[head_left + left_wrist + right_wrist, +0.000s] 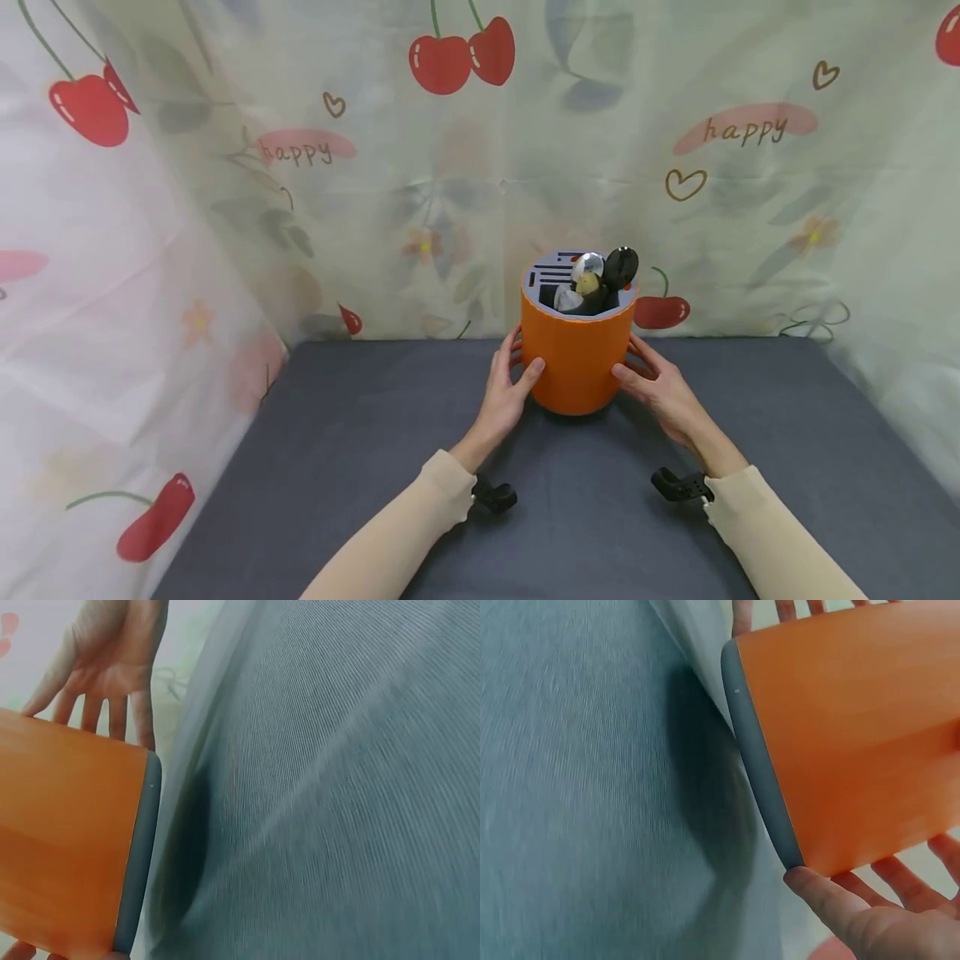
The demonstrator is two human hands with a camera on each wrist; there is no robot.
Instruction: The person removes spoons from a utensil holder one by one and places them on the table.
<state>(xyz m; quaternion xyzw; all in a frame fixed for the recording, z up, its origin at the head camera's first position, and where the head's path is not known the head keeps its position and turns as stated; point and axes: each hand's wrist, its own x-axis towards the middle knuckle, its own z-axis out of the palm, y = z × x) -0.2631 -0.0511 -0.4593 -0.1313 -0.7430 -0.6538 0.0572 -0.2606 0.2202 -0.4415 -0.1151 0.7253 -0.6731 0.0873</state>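
An orange cylindrical utensil holder (573, 367) with a pale, slotted top stands upright between both hands. A round black utensil head (621, 267), a shiny silver one (587, 266) and several other pieces poke out of its opening. My left hand (504, 404) grips its left side, thumb at the front; my right hand (667, 400) holds the right side likewise. In the right wrist view, pale backdrop shows between the holder's grey base (761, 761) and the table, so it is held above the cloth. The fingers behind the holder are partly hidden.
A dark grey cloth covers the table (360, 433). Printed curtains (390, 208) with cherries and "happy" lettering hang behind it and along both sides. Black wrist straps (495, 496) sit at the cuffs of the cream sleeves (405, 533).
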